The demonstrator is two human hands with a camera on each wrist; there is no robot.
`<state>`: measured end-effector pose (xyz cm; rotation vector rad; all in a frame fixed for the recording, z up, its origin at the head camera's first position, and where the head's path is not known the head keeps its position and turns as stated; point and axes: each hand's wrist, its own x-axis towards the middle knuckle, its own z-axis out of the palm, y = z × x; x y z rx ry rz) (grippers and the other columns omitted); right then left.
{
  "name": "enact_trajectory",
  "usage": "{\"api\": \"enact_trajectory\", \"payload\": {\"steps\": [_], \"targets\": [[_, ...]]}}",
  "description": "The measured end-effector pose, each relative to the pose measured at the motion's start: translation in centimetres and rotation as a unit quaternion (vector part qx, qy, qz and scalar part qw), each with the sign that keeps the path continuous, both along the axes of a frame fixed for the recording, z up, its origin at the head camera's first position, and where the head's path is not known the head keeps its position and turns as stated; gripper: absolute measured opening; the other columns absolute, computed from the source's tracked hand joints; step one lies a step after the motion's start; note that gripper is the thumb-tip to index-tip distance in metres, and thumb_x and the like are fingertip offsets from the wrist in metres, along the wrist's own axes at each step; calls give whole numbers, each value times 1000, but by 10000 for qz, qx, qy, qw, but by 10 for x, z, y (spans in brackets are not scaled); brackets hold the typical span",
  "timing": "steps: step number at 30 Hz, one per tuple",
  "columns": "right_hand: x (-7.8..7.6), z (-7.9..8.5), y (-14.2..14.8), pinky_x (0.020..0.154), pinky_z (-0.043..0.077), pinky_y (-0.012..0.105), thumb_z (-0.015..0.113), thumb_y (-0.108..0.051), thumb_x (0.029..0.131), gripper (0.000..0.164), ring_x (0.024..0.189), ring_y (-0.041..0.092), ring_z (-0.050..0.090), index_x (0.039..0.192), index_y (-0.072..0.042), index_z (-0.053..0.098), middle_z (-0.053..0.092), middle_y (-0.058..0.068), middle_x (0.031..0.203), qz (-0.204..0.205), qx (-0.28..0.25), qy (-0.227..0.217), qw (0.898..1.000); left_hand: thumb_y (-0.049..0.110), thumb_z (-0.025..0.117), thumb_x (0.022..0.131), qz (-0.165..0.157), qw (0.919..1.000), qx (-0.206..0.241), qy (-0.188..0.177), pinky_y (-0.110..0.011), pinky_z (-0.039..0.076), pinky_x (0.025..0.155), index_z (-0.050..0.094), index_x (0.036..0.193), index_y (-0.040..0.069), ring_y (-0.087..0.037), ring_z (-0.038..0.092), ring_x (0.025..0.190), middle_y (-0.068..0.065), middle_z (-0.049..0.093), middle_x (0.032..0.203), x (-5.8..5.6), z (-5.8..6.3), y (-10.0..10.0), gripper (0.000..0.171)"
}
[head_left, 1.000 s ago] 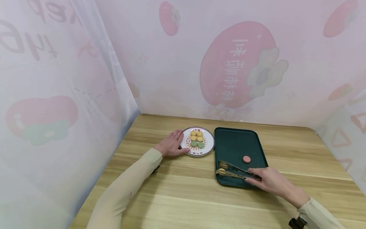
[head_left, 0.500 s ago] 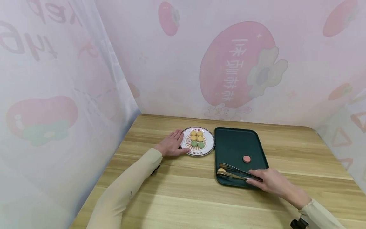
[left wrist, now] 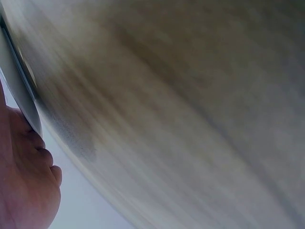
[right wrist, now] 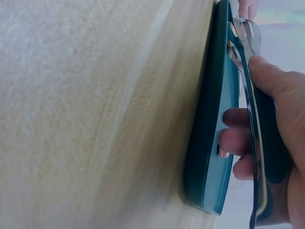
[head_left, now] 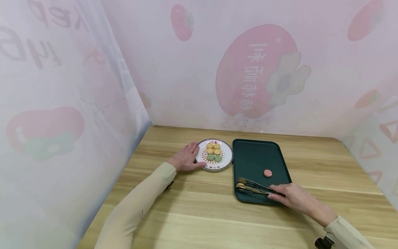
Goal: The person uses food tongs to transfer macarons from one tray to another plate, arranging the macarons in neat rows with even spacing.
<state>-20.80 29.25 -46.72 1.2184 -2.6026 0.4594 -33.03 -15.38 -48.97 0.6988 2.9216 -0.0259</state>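
Note:
My right hand (head_left: 295,197) grips golden serving tongs (head_left: 258,190) with dark handle parts, low over the near end of the dark green tray (head_left: 258,155). In the right wrist view the thumb lies along one arm of the tongs (right wrist: 269,138), fingers on the other side. A yellow macaron (head_left: 239,185) shows between the tong tips, partly hidden by them. A pink macaron (head_left: 267,173) lies on the tray beyond. My left hand (head_left: 186,157), fingers straight, rests at the left rim of a patterned white plate (head_left: 227,152) bearing several yellow macarons (head_left: 216,151) and two green macarons (head_left: 218,158).
Plate and tray stand side by side on a wooden table (head_left: 199,211), nearly touching. Behind the table rises a pink printed curtain (head_left: 186,83), and another white curtain (head_left: 62,138) hangs along the left side. Raised edges run around the tray.
The arms of the tongs have drawn closer together around the yellow macaron on the tray. My left hand stays in place at the plate's rim.

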Motion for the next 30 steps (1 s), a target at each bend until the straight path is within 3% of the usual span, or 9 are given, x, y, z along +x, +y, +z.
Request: {"api": "enact_trajectory", "payload": {"steps": [11,24,30], "targets": [[0,-1,-2,60,56,18,73,-27,88,27,76,3,71,106,-7,76,78,0,90,-11,64,190,9998,79,26,90,-12,10000,-72,-15,-42,12,126,10,156,-2,-30,5,154,-18,6,165,0,1,0,106],[-4,-1,-4,59,50,9,73,-25,88,25,72,-3,68,106,-7,76,78,-1,89,78,-154,232,9996,79,26,91,-36,10000,-43,80,-43,12,126,10,156,-2,-30,5,154,-19,7,165,-1,-1,0,105],[-7,0,-5,57,47,6,75,-23,86,25,68,-11,59,106,-7,76,77,-1,87,54,-241,226,9994,79,27,91,19,10000,-63,6,-43,11,126,10,156,-2,-29,4,154,-18,6,165,0,-1,0,105]]}}
